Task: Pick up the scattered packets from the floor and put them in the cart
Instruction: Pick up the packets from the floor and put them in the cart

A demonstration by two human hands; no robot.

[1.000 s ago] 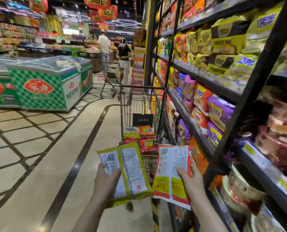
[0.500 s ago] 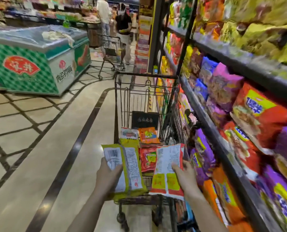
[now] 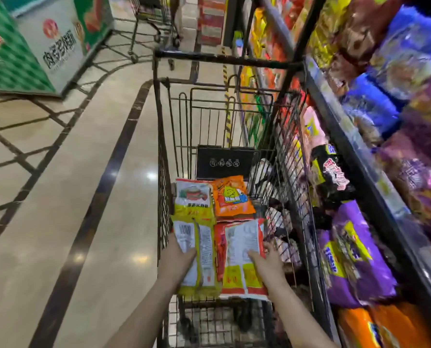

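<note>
A black wire shopping cart [image 3: 163,156] stands in front of me, its basket right below my arms. My left hand [image 3: 178,257] grips a yellow packet [image 3: 205,252], back side up, low inside the basket. My right hand [image 3: 267,262] grips a red packet [image 3: 239,249] with a white label, beside the yellow one. Further in on the cart floor lie a yellow-and-white packet [image 3: 194,199] and an orange packet [image 3: 232,194].
A tall black shelf rack [image 3: 360,151] full of purple, blue and orange snack bags runs close along the cart's right side. A green and white freezer chest [image 3: 41,43] stands at the far left. Another cart [image 3: 149,18] is further down the aisle. Tiled floor [image 3: 66,197] lies to the left.
I have stepped up to the cart and looked down. Both hands moved forward and down, bringing the two packets from above the cart's near end into the basket.
</note>
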